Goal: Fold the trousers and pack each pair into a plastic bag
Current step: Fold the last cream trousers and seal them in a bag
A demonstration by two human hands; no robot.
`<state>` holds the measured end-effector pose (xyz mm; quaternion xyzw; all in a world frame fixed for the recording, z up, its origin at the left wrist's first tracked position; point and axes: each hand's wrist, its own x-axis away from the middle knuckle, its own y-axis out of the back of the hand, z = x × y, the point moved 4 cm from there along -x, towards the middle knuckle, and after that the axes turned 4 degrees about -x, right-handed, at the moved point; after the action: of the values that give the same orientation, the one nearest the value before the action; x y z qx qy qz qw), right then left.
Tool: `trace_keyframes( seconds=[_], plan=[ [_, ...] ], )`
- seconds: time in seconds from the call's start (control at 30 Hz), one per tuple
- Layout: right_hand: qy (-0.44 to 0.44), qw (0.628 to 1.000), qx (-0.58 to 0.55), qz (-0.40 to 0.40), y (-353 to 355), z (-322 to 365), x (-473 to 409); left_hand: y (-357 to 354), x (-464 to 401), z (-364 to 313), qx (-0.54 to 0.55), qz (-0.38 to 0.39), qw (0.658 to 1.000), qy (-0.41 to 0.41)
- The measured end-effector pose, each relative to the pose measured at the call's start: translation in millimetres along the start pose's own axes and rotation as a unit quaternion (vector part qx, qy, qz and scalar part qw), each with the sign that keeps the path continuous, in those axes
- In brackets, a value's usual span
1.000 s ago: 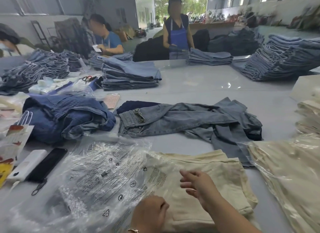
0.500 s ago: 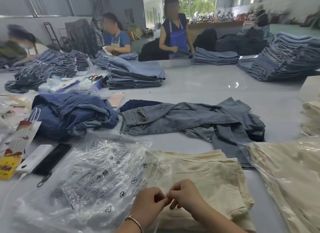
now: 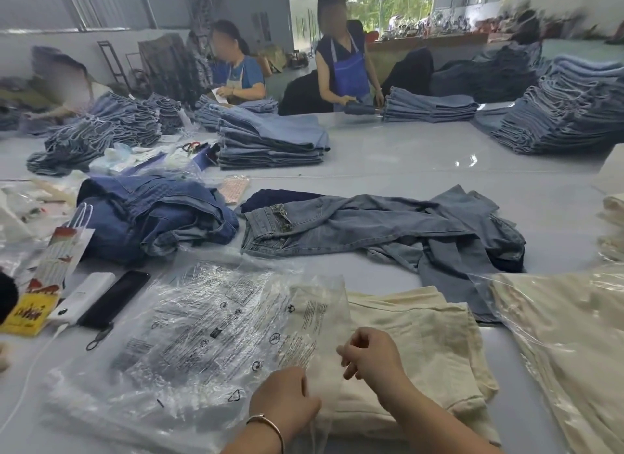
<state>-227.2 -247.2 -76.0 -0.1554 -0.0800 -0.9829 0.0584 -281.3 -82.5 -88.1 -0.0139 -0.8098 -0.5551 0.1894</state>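
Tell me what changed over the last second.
The right hand, open over the folded cream trousers, came to the left hand; both now pinch the clear printed plastic bag mouth, drawing it apart. The trousers stayed unbagged.

table (image 3: pixel 405 163) | jeans stacks (image 3: pixel 270 142) | plastic bags (image 3: pixel 189 335) | cream trousers (image 3: pixel 422 345) | phone (image 3: pixel 114 298)

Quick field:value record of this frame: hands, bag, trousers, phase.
left_hand: grips near edge of plastic bag
right_hand: pinches bag's open edge
plastic_bag: clear, printed, mouth lying over cream trousers
cream_trousers: folded, flat on table, not yet inside
bagged_trousers: cream, right of work area
loose_jeans: unfolded, behind
phase: opening bag mouth
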Motion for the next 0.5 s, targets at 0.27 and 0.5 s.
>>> trace_keyframes(
  seconds=[0.27,0.5],
  plan=[
    [0.049,0.992,0.097,-0.062,57,20,-47,137,-27,75,0.201,-0.277,0.934,0.102],
    [0.114,0.882,0.456,0.044,66,37,-110,178,-31,34,0.154,-0.364,0.918,-0.022]
  ],
)
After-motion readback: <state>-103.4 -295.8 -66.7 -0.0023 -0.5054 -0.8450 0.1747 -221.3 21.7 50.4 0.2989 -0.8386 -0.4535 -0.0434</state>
